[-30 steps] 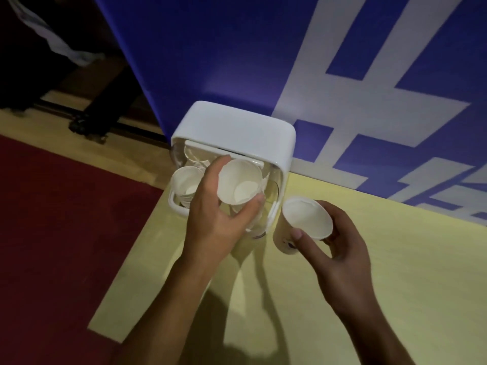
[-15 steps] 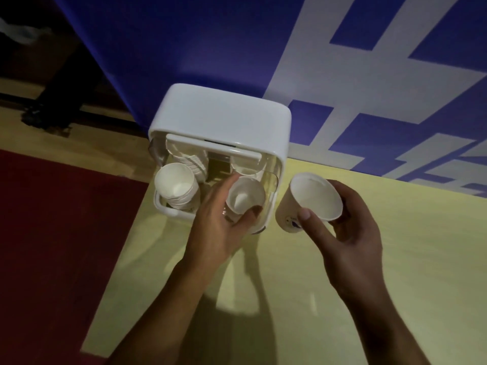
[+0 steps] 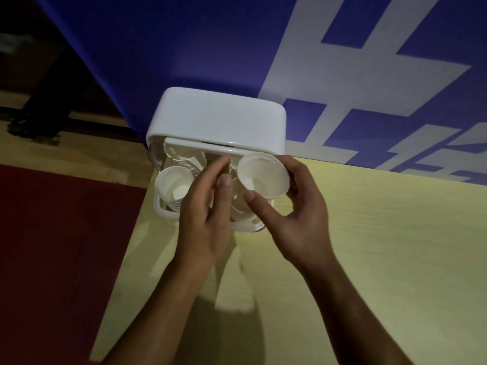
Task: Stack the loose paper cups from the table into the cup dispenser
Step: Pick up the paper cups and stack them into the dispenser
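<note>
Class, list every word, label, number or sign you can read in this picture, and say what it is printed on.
No text can be read.
Blue backdrop: large white strokes, cut off by the frame; no whole character can be made out.
Paper cup in the right hand: no print shows.
White cup dispenser: no label visible.

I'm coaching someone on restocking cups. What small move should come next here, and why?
Probably lower the paper cup in the right hand straight down into the right-side stack of the cup dispenser. The cup is mouth-up and seems to sit just above that slot, while the left hand is beside it, apparently empty, and the left stack already sits nested.
</note>
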Demonstrator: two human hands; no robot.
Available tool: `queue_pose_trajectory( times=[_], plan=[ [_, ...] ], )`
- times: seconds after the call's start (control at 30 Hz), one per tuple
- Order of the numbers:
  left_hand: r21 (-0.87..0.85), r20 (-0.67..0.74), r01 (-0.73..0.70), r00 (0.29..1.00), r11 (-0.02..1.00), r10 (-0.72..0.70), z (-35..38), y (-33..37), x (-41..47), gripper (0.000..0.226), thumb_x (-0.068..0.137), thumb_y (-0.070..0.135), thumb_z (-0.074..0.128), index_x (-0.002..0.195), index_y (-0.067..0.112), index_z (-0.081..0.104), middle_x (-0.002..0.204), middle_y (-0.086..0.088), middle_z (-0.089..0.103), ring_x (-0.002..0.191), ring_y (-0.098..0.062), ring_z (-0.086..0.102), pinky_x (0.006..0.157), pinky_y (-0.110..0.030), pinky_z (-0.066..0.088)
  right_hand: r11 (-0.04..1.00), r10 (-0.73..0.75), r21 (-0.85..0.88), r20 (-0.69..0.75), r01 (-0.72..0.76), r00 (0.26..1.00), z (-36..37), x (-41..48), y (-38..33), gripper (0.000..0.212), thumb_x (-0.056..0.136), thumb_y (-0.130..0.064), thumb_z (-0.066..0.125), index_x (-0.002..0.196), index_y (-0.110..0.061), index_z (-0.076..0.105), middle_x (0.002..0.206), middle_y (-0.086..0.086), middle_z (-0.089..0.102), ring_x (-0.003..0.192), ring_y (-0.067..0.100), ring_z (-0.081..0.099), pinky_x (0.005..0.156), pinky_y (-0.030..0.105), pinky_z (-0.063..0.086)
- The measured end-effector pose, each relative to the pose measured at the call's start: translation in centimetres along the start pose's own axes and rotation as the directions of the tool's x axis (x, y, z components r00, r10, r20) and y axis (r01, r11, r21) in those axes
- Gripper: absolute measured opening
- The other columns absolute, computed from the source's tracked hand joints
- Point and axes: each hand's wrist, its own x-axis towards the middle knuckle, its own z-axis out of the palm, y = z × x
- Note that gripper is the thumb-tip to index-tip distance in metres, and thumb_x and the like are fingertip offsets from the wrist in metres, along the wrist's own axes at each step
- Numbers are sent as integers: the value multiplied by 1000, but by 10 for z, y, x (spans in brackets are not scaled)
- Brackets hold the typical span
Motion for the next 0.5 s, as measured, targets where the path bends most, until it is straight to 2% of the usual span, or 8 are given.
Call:
queue_pose_trajectory(
  times=[0.17,0.27,0.37,0.5],
  plan=[
    [6,41,54,998,999,-54,5,-13,0,37,110,31,43,142,25,60,134,8,66,124,-2,60,90,-8,47,997,-8,-81,28,11,1000,11,-2,16,52,83,-35,87,127,-28,61,118,-18,69,113,6,65,89,15,51],
    [7,43,82,996,997,-82,5,-26,1,35,111,24,44,142,22,61,134,8,67,126,-4,60,92,-8,47,991,3,-135,32,1,999,13,-4,28,52,82,-41,87,126,-32,61,117,-23,68,111,0,64,88,9,46],
    [46,48,102,993,994,-104,6,-37,2,35,111,21,45,141,22,62,134,9,67,127,-4,59,95,-10,47,973,23,-229,43,-13,999,16,-4,41,63,81,-49,85,136,-26,62,129,-21,66,120,-4,59,96,7,42],
    [93,62,140,987,986,-146,7,-45,1,37,111,22,44,142,30,62,135,12,66,124,6,57,90,-3,43,952,34,-305,57,-15,998,20,-4,55,73,82,-52,83,145,-24,58,138,-16,61,125,-8,51,101,3,35]
  ],
)
